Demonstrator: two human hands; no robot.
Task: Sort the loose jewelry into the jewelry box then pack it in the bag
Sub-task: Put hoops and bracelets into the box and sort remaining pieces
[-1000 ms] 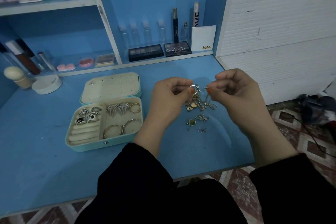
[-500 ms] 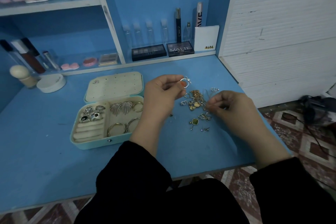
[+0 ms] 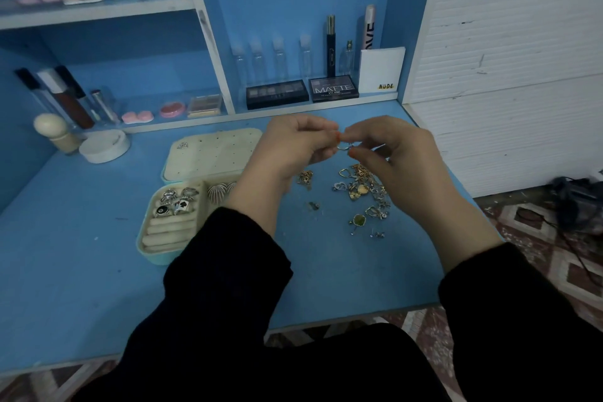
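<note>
Pinching a small silver ring between curled fingertips of left hand and right hand. Held above bench, over loose jewelry pile, right of open jewelry box.

Above the blue desk, the left hand and right hand meet fingertip to fingertip, both pinching a small silver ring held clear of the surface. Beneath them the loose jewelry lies scattered on the desk, gold and silver pieces tangled together. To the left the jewelry box sits open, rings in its left compartment, its right side hidden by the left forearm.
</note>
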